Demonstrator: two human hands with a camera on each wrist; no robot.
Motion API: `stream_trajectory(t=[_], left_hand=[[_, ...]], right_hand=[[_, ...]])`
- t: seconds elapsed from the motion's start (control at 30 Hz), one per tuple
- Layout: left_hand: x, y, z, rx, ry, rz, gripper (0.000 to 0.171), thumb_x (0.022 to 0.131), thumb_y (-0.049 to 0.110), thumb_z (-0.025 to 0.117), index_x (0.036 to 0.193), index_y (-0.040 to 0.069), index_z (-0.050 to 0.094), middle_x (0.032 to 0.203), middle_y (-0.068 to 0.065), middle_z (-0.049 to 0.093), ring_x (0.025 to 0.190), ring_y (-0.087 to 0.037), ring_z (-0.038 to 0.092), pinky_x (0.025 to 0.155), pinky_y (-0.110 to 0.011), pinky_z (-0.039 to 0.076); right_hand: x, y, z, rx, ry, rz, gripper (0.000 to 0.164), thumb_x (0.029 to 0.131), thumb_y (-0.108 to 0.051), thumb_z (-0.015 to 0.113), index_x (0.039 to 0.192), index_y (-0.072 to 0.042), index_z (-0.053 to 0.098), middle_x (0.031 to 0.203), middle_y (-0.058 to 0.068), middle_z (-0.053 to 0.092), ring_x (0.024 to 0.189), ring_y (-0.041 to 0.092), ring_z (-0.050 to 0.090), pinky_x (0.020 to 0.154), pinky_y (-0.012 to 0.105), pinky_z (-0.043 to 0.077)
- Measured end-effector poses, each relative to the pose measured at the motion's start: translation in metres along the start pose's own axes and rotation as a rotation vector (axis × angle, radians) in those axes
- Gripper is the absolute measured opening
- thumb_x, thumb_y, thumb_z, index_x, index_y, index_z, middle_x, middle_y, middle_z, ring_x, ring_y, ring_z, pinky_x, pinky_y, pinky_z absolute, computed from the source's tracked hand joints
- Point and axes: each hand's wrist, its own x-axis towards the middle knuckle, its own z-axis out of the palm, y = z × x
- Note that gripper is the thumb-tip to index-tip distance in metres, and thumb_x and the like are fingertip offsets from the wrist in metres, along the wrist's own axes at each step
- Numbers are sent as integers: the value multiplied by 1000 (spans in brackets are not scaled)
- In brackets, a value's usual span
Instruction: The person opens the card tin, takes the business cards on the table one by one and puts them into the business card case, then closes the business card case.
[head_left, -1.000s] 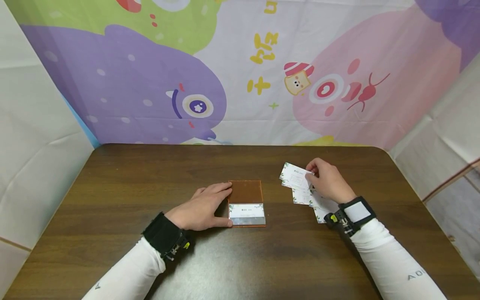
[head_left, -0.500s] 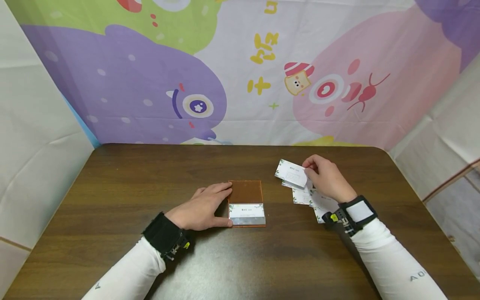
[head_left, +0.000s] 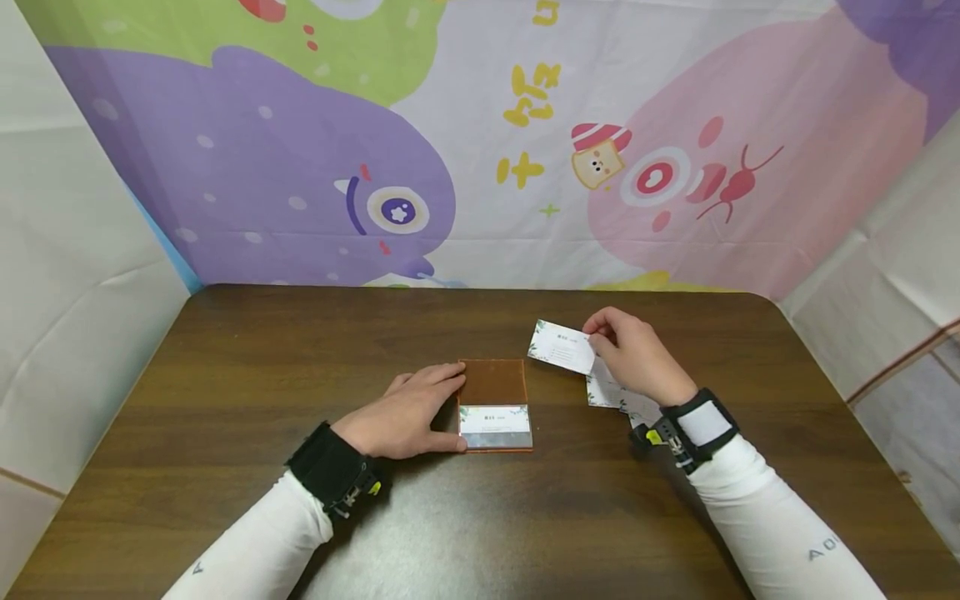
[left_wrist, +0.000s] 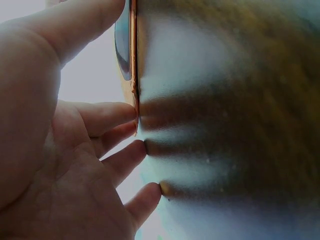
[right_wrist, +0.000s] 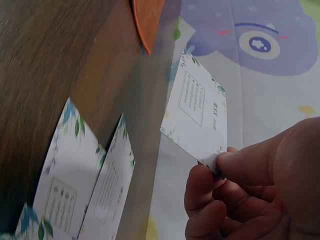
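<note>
A brown card holder (head_left: 492,382) lies opened out on the table, a white business card (head_left: 493,416) tucked in its clear lower pocket. My left hand (head_left: 401,417) rests beside it, fingertips and thumb touching its left edge with the fingers extended. My right hand (head_left: 641,354) pinches one leaf-printed business card (right_wrist: 197,102) by a corner between thumb and fingers. That card is lifted off the table, right of the holder. Under and below the right hand lie several more white cards (head_left: 602,387), overlapping and partly hidden by it.
The dark wooden table (head_left: 300,333) ends at a cartoon-printed cloth (head_left: 517,225) hung behind it. Pale cloth walls (head_left: 82,250) stand at both sides. Both wrists wear black straps (head_left: 330,467) with small cameras.
My right hand has drawn the pinched card leftward and up off the loose cards, closer to the holder. My left hand and the holder have kept their place.
</note>
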Motion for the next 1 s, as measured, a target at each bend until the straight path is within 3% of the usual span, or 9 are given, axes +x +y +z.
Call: stream_trajectory(t=[0.33, 1.0], left_hand=[[0, -1, -1, 8, -2, -5, 92, 89, 58, 66, 156, 3, 34, 163, -8, 22, 149, -25, 19, 112, -53, 22], [0, 1, 0, -5, 5, -6, 92, 88, 57, 67, 155, 2, 36, 163, -8, 24, 148, -25, 19, 112, -54, 21]], right_hand=[[1, -17, 9, 30, -46, 0, 12, 102, -12, 54, 111, -9, 61, 90, 7, 57, 75, 23, 51, 62, 35, 43], [4, -41, 30, 38, -87, -67, 11, 102, -13, 55, 109, -12, 63, 97, 0, 63, 84, 19, 56, 74, 33, 47]])
